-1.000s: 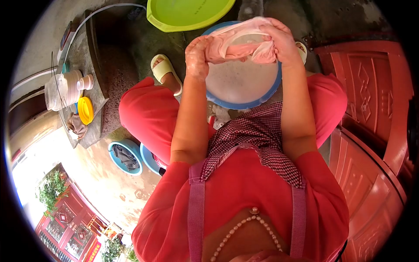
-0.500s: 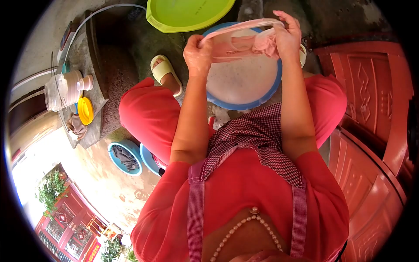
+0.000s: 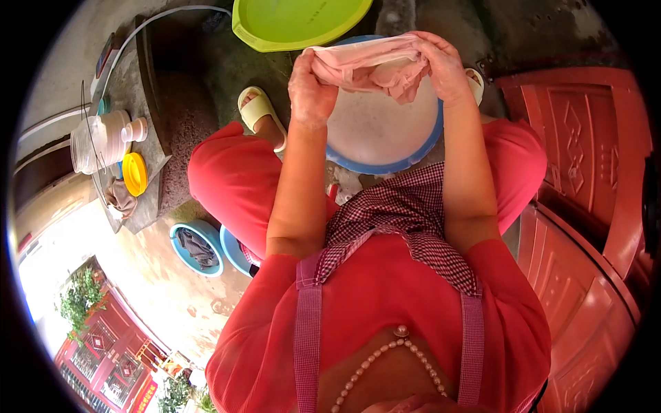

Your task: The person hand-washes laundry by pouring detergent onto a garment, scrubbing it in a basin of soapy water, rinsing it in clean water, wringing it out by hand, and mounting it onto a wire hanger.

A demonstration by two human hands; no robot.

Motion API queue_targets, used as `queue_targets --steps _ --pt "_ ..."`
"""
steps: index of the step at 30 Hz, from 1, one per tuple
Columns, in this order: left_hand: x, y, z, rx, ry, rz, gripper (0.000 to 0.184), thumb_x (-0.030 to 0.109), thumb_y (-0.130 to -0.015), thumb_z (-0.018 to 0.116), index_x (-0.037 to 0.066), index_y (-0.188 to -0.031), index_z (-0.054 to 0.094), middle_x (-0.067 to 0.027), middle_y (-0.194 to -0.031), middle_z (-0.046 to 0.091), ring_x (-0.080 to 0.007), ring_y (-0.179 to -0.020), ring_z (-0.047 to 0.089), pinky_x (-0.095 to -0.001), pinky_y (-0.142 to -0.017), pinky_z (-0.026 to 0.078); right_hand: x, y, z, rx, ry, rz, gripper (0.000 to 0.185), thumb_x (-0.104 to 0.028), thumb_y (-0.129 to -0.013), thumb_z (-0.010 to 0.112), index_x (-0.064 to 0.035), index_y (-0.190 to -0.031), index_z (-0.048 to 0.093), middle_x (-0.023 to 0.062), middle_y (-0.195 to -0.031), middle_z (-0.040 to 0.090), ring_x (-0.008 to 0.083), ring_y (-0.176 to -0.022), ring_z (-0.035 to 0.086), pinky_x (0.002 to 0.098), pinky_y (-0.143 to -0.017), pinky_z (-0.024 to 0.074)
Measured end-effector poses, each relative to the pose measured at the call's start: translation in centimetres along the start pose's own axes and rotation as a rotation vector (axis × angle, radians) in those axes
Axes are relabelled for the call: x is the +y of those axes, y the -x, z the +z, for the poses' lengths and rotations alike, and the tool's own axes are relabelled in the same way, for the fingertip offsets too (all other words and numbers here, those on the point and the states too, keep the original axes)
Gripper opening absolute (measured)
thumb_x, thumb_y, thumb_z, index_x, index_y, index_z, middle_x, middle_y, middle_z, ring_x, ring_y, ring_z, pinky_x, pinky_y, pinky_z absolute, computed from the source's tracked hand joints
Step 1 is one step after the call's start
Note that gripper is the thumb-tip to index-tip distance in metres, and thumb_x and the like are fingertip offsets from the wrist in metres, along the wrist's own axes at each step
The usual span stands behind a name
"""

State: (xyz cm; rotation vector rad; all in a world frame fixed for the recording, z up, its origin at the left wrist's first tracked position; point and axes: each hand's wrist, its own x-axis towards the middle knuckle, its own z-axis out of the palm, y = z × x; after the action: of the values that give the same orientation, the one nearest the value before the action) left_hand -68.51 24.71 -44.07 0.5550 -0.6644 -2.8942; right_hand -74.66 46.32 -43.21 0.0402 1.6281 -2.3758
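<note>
A wet pink cloth [image 3: 372,65], perhaps a garment, is stretched between my two hands above a blue-rimmed basin [image 3: 385,131]. My left hand [image 3: 310,89] is closed around its left end. Its right end is gripped by my right hand [image 3: 444,69], with the fingers wrapped over the upper edge. The cloth's lower part hangs bunched near my right hand. Cloudy, whitish water fills the basin below, and the cloth hides the far part of it.
Beyond the basin lies a lime-green tub [image 3: 303,20]. At left, a concrete ledge [image 3: 148,138] carries stacked plastic containers and a yellow dish [image 3: 135,174]. A light-blue basin [image 3: 200,241] holds dark cloth. Red panelled doors [image 3: 571,144] stand at right.
The cloth was pulled into an open loop; now it hangs more gathered between my hands. My right hand has come slightly lower and inward, its fingers folded over the edge.
</note>
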Motion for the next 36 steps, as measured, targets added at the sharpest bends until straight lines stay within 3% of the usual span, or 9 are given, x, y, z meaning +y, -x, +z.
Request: queue_targets --steps 5,7,12,16,22,24,25,28,36 --pt "-2.4 -0.6 -2.4 0.184 -0.036 -0.017 0.034 0.033 -0.096 0.038 0.003 -0.11 0.048 -0.0086 -0.108 0.055 -0.0228 -0.099 0.053 -0.038 -0.089 0.043 1.6 1.6 4.5 -0.156 -0.102 0.161 0.027 -0.022 -0.08 0.059 -0.0046 -0.1 0.062 -0.0007 -0.077 0.06 0.0071 -0.063 0.052 0.0202 -0.057 0.0433" --pt "-3.8 -2.0 -7.6 -0.137 0.698 -0.307 0.037 0.039 -0.095 0.037 0.005 -0.107 0.048 -0.0086 -0.101 0.056 -0.0222 -0.093 0.053 -0.0377 -0.083 0.045 4.0 2.0 5.8 -0.148 0.094 0.118 0.026 -0.028 -0.081 0.058 -0.0075 -0.097 0.063 0.0003 -0.076 0.06 0.0119 -0.063 0.054 0.0256 -0.057 0.0445" --pt "-5.6 3.7 0.7 0.182 -0.508 -0.231 0.043 0.05 -0.091 0.037 0.01 -0.087 0.05 -0.002 -0.063 0.052 -0.0179 -0.057 0.053 -0.0286 -0.047 0.044 7.0 1.7 6.9 0.179 0.853 -0.146 0.029 -0.037 -0.08 0.057 -0.0093 -0.082 0.064 0.0106 -0.072 0.062 0.0288 -0.062 0.058 0.0394 -0.061 0.0463" --pt "-4.5 0.7 -2.4 0.205 0.634 -0.397 0.037 0.043 -0.092 0.04 0.01 -0.087 0.056 -0.0034 -0.066 0.057 -0.0179 -0.058 0.056 -0.0286 -0.046 0.044 11.0 2.9 7.4 0.108 0.746 -0.338 0.029 -0.029 -0.08 0.058 -0.0031 -0.067 0.054 0.0155 -0.067 0.06 0.0255 -0.059 0.057 0.0365 -0.059 0.0454" --pt "-7.8 2.8 -2.6 0.211 -0.648 -0.157 0.032 0.035 -0.09 0.049 0.005 -0.087 0.058 -0.0079 -0.073 0.058 -0.0192 -0.062 0.056 -0.0292 -0.055 0.047 13.9 0.9 4.5 0.182 0.675 0.025 0.028 -0.032 -0.081 0.053 -0.0061 -0.073 0.061 0.0164 -0.072 0.061 0.0301 -0.069 0.059 0.0399 -0.065 0.0461" --pt "-10.1 -0.1 -7.5 0.047 -0.768 0.17 0.034 0.037 -0.089 0.05 0.005 -0.079 0.056 -0.0086 -0.068 0.057 -0.0194 -0.055 0.053 -0.0312 -0.048 0.045 13.2 3.0 6.0 0.131 0.72 -0.245 0.024 -0.022 -0.084 0.055 -0.0026 -0.07 0.058 0.0128 -0.066 0.061 0.0193 -0.061 0.057 0.0329 -0.06 0.0464" --pt "-8.5 -1.3 -10.3 0.015 -0.174 -0.156 0.039 0.04 -0.089 0.05 0.004 -0.072 0.053 -0.0087 -0.065 0.056 -0.0174 -0.049 0.048 -0.0313 -0.042 0.042 8.2 5.9 9.3 -0.019 0.791 -0.19 0.025 -0.024 -0.086 0.055 -0.0032 -0.073 0.061 0.0116 -0.068 0.061 0.0189 -0.063 0.057 0.0336 -0.061 0.046" --pt "-6.7 3.0 -1.3 0.334 -0.528 -0.219 0.045 0.044 -0.089 0.048 0.002 -0.073 0.053 -0.0093 -0.065 0.056 -0.016 -0.048 0.047 -0.0296 -0.042 0.041 9.4 4.2 7.1 0.08 0.916 -0.19 0.032 -0.035 -0.082 0.051 -0.0061 -0.074 0.062 0.0176 -0.078 0.062 0.0362 -0.075 0.059 0.0439 -0.068 0.0456" --pt "-3.4 3.5 0.6 -0.097 -0.859 -0.289 0.04 0.035 -0.083 0.062 -0.001 -0.099 0.054 -0.0075 -0.089 0.059 -0.0119 -0.062 0.055 -0.0239 -0.049 0.043 2.1 0.8 2.5 -0.218 0.044 0.294 0.033 -0.031 -0.087 0.057 0.0008 -0.084 0.062 0.0035 -0.065 0.057 0.0115 -0.061 0.055 0.0235 -0.054 0.0444"
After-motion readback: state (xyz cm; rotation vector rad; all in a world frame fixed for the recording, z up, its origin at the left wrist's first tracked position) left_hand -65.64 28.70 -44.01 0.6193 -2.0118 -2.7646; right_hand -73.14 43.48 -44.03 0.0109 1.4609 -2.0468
